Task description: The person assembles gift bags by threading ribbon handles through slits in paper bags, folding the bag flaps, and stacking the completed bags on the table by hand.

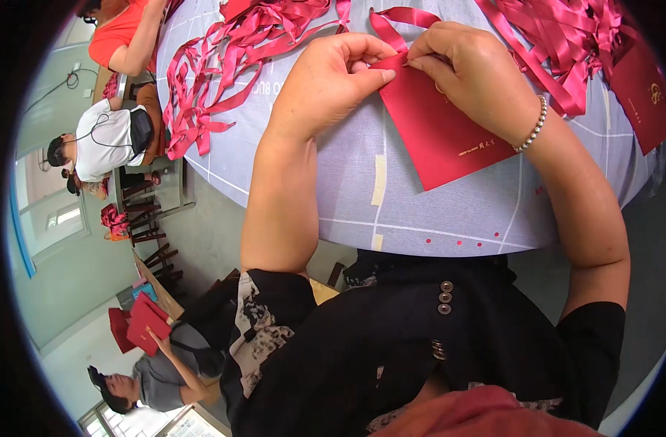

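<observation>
A red paper gift bag (pixel 449 135) with small gold print lies flat on the cloth-covered table in front of me. My left hand (pixel 333 84) pinches its upper left corner between thumb and fingers. At that same edge my right hand (pixel 475 80) is closed, fingertips pinched close to my left thumb. From under the fingers a red ribbon (pixel 398 16) loops up and away from the bag's top edge. My fingers hide how the ribbon joins the bag. A beaded bracelet (pixel 534 124) circles my right wrist.
Piles of red ribbon (pixel 209 80) lie at the table's left and far side, with more ribbon (pixel 559 44) at the right. Another red bag (pixel 642 98) hangs near the right edge. Small red dots (pixel 459 242) lie near the front edge. Several people work at the left, one holding red bags (pixel 147 324).
</observation>
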{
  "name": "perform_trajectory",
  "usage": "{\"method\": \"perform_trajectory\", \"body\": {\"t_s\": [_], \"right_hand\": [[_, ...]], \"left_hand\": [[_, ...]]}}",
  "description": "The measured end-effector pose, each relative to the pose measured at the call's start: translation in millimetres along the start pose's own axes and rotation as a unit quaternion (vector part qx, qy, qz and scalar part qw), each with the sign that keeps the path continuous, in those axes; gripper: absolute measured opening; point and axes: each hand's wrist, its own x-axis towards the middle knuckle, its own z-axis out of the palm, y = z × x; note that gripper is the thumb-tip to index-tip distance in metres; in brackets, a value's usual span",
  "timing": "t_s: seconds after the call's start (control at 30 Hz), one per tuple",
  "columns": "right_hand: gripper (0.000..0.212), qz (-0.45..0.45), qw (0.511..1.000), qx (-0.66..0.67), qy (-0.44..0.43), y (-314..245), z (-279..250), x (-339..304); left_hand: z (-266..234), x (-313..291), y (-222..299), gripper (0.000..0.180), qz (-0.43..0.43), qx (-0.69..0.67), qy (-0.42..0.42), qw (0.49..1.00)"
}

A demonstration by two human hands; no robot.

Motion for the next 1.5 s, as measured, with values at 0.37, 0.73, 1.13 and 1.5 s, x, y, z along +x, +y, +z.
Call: {"method": "perform_trajectory", "body": {"t_s": [0.37,0.73,1.13,1.5], "right_hand": [[0.011,-0.149,0.943,-0.287,0.073,-25.9,10.0,-7.9],[0.002,0.053,0.993,-0.105,0.023,-25.0,0.5,-4.4],[0.010,-0.013,0.996,0.017,-0.088,-24.2,-37.3,6.9],[0.023,0.011,0.995,-0.017,-0.096,-30.4,-42.2,2.7]], "left_hand": [[8.7,4.9,-0.6,0.008,0.072,-0.050,0.075,0.993],[27.1,-6.8,7.5,0.009,0.114,0.103,0.051,0.987],[24.7,-8.5,10.3,0.018,0.158,0.145,0.075,0.974],[28.7,-12.9,11.0,0.020,0.250,0.192,0.090,0.945]]}}
